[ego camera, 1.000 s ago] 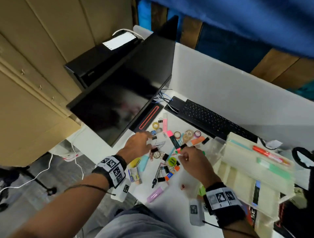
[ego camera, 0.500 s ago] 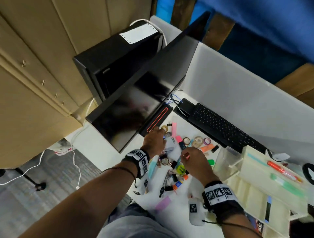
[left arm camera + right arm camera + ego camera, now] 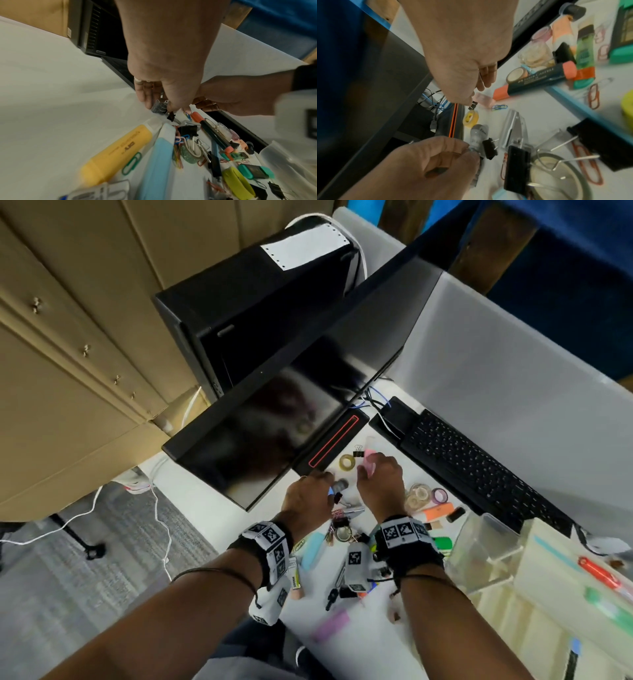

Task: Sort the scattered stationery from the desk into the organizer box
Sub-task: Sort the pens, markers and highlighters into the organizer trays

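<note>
Pinching a grey tape roll (image 3: 159, 107) with my left hand (image 3: 306, 501) beside the monitor base (image 3: 334, 445); my right hand (image 3: 380, 479) fingers curl loosely, whether holding anything I cannot tell.

The organizer box (image 3: 582, 587) runs off the right edge of the head view and looks smeared. The right hand (image 3: 380, 481) covers most of a pink highlighter (image 3: 369, 454), so you cannot tell if it holds it. The left hand (image 3: 426, 162) hides part of a small gray thing (image 3: 478, 134), too blurry to name.
</note>
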Available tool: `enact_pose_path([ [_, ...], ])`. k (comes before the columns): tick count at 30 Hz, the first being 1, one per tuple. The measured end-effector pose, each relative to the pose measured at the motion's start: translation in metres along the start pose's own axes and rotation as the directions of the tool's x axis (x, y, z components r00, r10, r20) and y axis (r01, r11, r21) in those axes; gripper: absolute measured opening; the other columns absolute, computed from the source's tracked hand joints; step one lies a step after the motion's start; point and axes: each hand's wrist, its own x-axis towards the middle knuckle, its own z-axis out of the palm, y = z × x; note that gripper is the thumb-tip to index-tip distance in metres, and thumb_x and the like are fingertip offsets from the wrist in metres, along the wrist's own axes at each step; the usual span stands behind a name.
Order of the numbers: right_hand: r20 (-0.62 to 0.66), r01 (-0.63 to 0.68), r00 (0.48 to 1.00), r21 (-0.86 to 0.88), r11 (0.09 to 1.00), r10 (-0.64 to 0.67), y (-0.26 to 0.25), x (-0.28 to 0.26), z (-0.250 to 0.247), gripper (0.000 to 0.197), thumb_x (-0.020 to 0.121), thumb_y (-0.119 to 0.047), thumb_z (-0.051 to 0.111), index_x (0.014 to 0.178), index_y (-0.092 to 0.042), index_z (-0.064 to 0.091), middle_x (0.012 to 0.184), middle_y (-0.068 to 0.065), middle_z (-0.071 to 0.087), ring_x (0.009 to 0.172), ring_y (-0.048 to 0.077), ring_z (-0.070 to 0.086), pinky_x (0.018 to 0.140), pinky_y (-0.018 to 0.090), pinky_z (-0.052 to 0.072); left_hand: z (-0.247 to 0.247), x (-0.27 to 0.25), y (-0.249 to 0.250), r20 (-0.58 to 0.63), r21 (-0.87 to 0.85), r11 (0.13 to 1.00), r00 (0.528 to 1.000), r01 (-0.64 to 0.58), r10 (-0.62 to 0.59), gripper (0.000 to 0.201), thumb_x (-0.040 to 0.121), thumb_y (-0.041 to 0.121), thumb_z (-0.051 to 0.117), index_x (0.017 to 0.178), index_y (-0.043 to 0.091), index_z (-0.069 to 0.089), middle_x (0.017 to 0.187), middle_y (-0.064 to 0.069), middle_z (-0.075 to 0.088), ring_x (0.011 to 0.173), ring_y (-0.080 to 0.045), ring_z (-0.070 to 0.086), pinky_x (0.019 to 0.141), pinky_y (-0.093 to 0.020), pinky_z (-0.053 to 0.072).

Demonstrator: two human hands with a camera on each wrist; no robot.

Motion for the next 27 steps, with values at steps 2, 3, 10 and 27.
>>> enact_pose_path([
  [2,-0.011,-0.063,0.998,-0.023,0.998,0.063,-0.001,0.006,0.007,0.030,0.087,-0.030,0.074,0.105,-0.007,0.067,0.101,0.017,0.070,0.098,0.038,0.067,0.083,0.041,0.056,-0.001,-0.004,-0.005,0.004,0.010,1.000,1.000,0.019,-0.019,0.025,0.094,0.029,0.057,0.118,0.024,0.060,0.116,-0.002,0.064,0.098,-0.027,0.070,0.081,-0.037,0.058],
  [3,-0.012,-0.096,0.995,-0.022,0.995,0.096,-0.002,0.008,0.008,0.030,0.086,-0.031,0.075,0.104,-0.008,0.067,0.101,0.016,0.071,0.097,0.038,0.067,0.082,0.041,0.056,-0.002,-0.006,-0.007,0.003,0.012,1.000,1.000,0.024,-0.024,0.025,0.094,0.029,0.058,0.118,0.023,0.060,0.116,-0.002,0.064,0.098,-0.027,0.070,0.081,-0.037,0.058],
  [10,-0.034,-0.193,0.980,0.101,0.976,0.197,0.004,0.005,0.012,0.023,0.074,-0.023,0.075,0.092,-0.012,0.066,0.088,0.010,0.075,0.082,0.033,0.069,0.070,0.037,0.057,-0.006,-0.017,-0.010,-0.033,-0.016,0.999,0.999,0.031,-0.032,0.029,0.092,0.030,0.062,0.120,0.022,0.058,0.118,-0.005,0.059,0.098,-0.027,0.067,0.081,-0.040,0.059],
  [27,0.041,-0.281,0.853,0.876,0.392,0.520,0.044,-0.116,-0.079,0.012,0.090,0.001,0.071,0.082,-0.007,0.075,0.072,0.008,0.072,0.067,0.023,0.060,0.064,0.034,0.052,0.004,0.016,0.057,0.267,0.261,0.894,0.917,-0.364,0.296,0.027,0.091,0.034,0.067,0.106,0.013,0.068,0.110,-0.010,0.069,0.103,-0.034,0.067,0.089,-0.039,0.053],
])
